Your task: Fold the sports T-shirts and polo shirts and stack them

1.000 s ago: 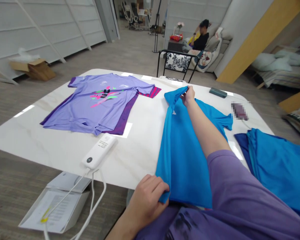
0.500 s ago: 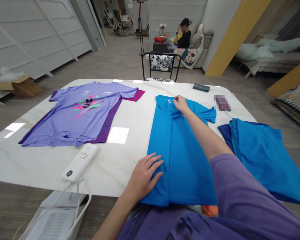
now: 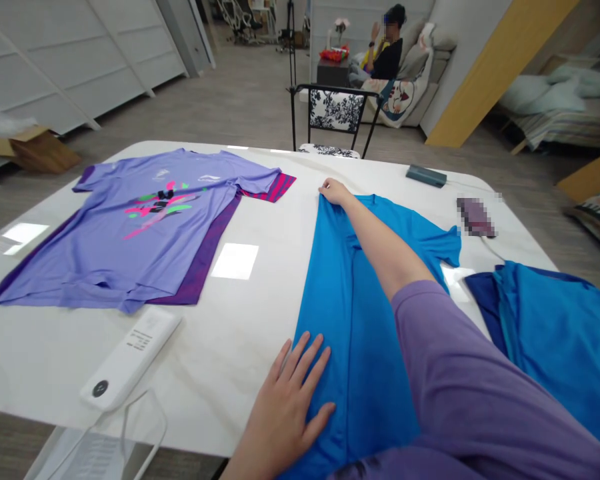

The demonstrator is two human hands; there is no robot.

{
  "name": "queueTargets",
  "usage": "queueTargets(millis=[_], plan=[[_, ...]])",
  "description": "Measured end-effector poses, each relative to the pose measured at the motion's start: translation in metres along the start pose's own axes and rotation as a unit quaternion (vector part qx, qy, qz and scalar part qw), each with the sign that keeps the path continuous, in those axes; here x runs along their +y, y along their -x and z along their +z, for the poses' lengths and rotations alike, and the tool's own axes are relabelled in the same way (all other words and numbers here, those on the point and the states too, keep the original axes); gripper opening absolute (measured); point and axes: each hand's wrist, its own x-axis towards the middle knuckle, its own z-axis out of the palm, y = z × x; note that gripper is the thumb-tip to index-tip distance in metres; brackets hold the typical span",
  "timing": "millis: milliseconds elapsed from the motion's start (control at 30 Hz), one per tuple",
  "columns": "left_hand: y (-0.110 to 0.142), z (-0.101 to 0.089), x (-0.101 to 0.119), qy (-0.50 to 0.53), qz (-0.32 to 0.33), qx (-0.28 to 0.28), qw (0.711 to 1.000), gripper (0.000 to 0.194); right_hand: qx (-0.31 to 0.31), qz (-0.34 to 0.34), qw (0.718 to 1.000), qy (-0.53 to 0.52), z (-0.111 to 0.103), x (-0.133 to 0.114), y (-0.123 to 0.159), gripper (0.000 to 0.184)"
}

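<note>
A bright blue T-shirt (image 3: 353, 313) lies lengthwise on the white table (image 3: 240, 313), folded along its left side. My left hand (image 3: 290, 400) rests flat and open on the shirt's lower left edge, fingers spread. My right hand (image 3: 334, 191) reaches to the far end and presses on the shirt's top left corner near the collar; its fingers look curled down on the cloth. My purple sleeve (image 3: 470, 393) covers the shirt's lower right part.
A lilac T-shirt (image 3: 140, 227) lies over a darker purple one at the left. A white power bank (image 3: 130, 357) with cables sits at the front left. More blue clothes (image 3: 555, 327) lie at the right. A dark case (image 3: 426, 175) and a phone (image 3: 475, 217) lie beyond. A chair (image 3: 335, 113) stands behind the table; a person sits on a sofa.
The folded shirt side has been laid down flat. My left hand went from pinching the hem to lying open on it. My right hand moved left to the shirt's top corner.
</note>
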Motion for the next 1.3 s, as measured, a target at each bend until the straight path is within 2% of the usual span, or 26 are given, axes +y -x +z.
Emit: queueTargets(millis=[167, 300, 367, 467, 500, 567, 633, 700, 767, 833, 900, 1000, 1067, 1133, 1200, 1267, 1300], plan=[[0.000, 0.003, -0.001, -0.022, -0.014, 0.000, 1.000, 0.090, 0.031, -0.018, 0.999, -0.010, 0.003, 0.009, -0.023, 0.020], [-0.001, 0.003, -0.001, -0.025, -0.018, -0.009, 1.000, 0.096, 0.015, -0.071, 0.997, 0.018, -0.001, 0.004, -0.012, 0.035], [-0.001, 0.001, 0.001, -0.015, -0.022, -0.006, 1.000, 0.099, 0.043, -0.085, 0.995, 0.029, -0.006, 0.001, 0.008, 0.048], [-0.001, -0.002, 0.010, 0.003, -0.009, 0.000, 1.000, 0.100, 0.105, -0.114, 0.987, 0.041, -0.015, 0.009, 0.057, 0.061], [-0.001, -0.002, 0.014, 0.008, 0.003, 0.000, 1.000, 0.099, 0.103, -0.129, 0.985, 0.047, -0.016, 0.014, 0.077, 0.065], [-0.002, 0.000, 0.023, 0.016, 0.031, -0.002, 0.999, 0.100, 0.060, -0.139, 0.986, 0.069, -0.017, 0.027, 0.115, 0.071], [-0.003, 0.005, 0.030, 0.018, 0.049, -0.001, 0.999, 0.099, 0.006, -0.118, 0.989, 0.090, -0.017, 0.040, 0.147, 0.074], [-0.003, 0.009, 0.035, 0.014, 0.060, 0.001, 0.998, 0.097, 0.010, -0.080, 0.993, 0.090, -0.026, 0.055, 0.167, 0.072], [-0.002, 0.009, 0.038, 0.010, 0.066, 0.007, 0.998, 0.097, 0.077, -0.039, 0.993, 0.078, -0.047, 0.074, 0.179, 0.070], [0.000, 0.007, 0.043, 0.012, 0.066, 0.019, 0.998, 0.094, 0.148, 0.025, 0.985, 0.079, -0.080, 0.102, 0.193, 0.067], [-0.002, 0.003, 0.054, 0.030, 0.071, 0.027, 0.997, 0.086, 0.183, 0.112, 0.972, 0.095, -0.117, 0.138, 0.213, 0.065], [-0.017, 0.004, 0.087, 0.084, 0.096, 0.014, 0.992, 0.072, 0.191, 0.239, 0.945, 0.116, -0.162, 0.194, 0.253, 0.065], [-0.038, 0.012, 0.123, 0.099, 0.121, -0.016, 0.988, 0.062, 0.184, 0.289, 0.931, 0.124, -0.179, 0.223, 0.276, 0.067], [-0.063, 0.024, 0.165, 0.081, 0.155, -0.056, 0.983, 0.056, 0.173, 0.317, 0.925, 0.116, -0.187, 0.240, 0.290, 0.069], [-0.087, 0.038, 0.206, 0.056, 0.196, -0.094, 0.974, 0.060, 0.163, 0.333, 0.924, 0.095, -0.188, 0.248, 0.292, 0.071], [-0.102, 0.051, 0.238, 0.041, 0.230, -0.104, 0.967, 0.060, 0.161, 0.339, 0.924, 0.076, -0.187, 0.252, 0.287, 0.071], [-0.107, 0.056, 0.249, 0.039, 0.241, -0.097, 0.965, 0.053, 0.163, 0.337, 0.924, 0.071, -0.186, 0.253, 0.282, 0.071]])
